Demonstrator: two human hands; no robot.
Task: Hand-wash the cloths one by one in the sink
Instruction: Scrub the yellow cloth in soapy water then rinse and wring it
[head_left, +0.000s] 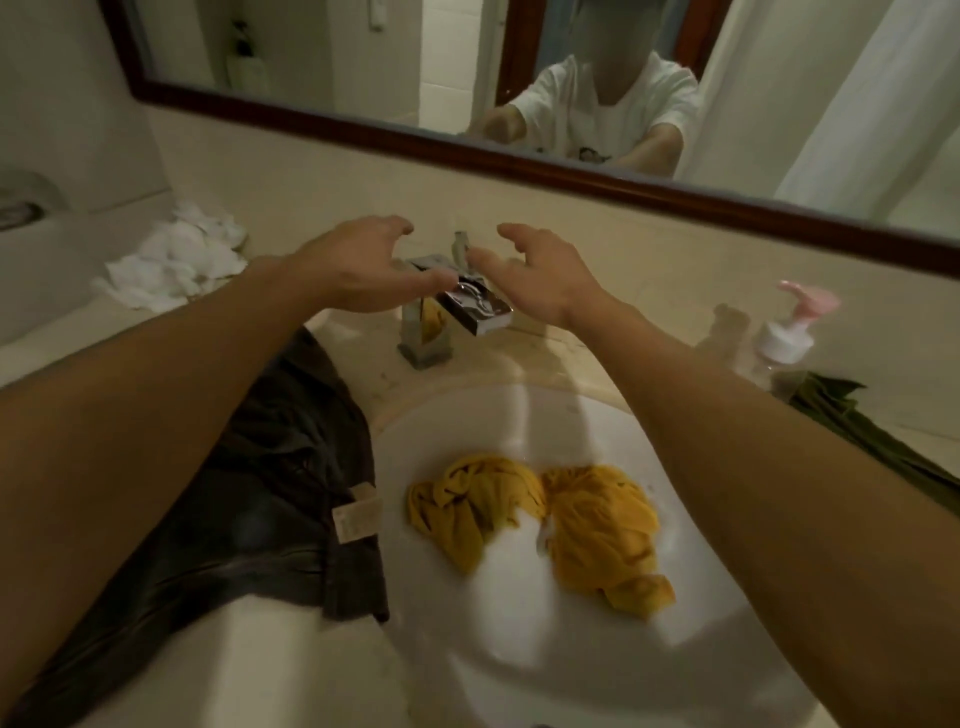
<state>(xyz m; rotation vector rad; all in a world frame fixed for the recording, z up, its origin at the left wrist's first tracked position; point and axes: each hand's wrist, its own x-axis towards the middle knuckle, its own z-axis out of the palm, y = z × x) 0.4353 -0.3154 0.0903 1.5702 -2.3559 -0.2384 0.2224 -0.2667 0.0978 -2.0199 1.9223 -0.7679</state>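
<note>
Your mustard-yellow cloth (597, 525) lay crumpled and wet-looking in the white sink (498, 415). A dark brown cloth (291, 493) draped over its left rim onto the table (649, 332). An olive cloth (852, 415) lay to the right, and a white cloth (176, 260) sat bunched at the far left.

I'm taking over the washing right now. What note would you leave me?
Left hand and right hand: open, empty, either side of the faucet; no water seen running.
Yellow cloth lies in the sink. Dark brown garment on the left counter, green cloth on the right, white cloths back left.
Done: yellow cloth placed in the sink. Left: wash it, then the others; which are already washed is unclear.
</note>
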